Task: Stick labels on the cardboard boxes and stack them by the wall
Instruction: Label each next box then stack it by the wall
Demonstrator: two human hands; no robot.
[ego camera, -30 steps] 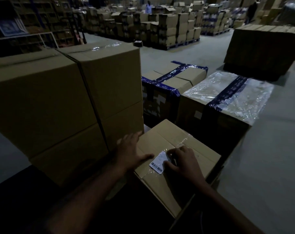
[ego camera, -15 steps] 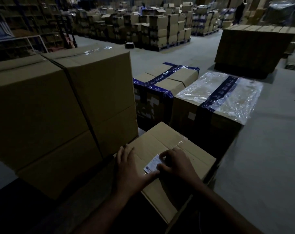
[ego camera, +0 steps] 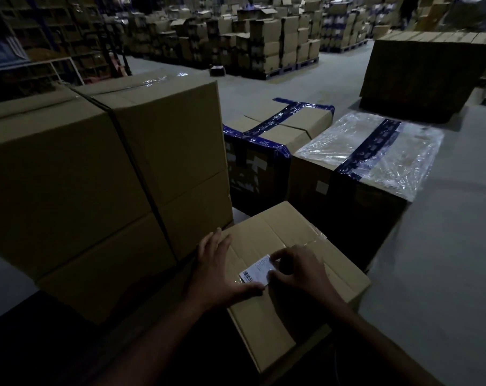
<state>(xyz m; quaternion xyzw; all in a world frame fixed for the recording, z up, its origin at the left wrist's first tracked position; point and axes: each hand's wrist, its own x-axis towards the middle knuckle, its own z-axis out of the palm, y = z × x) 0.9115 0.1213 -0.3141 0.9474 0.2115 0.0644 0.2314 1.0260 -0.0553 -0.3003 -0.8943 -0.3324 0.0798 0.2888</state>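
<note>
Head view: I see the white label (ego camera: 257,271) lying on the small box (ego camera: 297,277) top, long axis running diagonally, right hand (ego camera: 300,271) fingertips pressing its right end, left hand (ego camera: 216,271) flat beside, thumb at its near edge.

Tall boxes (ego camera: 102,174) close left; right floor (ego camera: 445,260) open

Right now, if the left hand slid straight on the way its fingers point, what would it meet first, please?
Probably the tall box stack: the left hand lies flat on the small box, fingers pointing at the stack's base, though depth is unclear.
</note>
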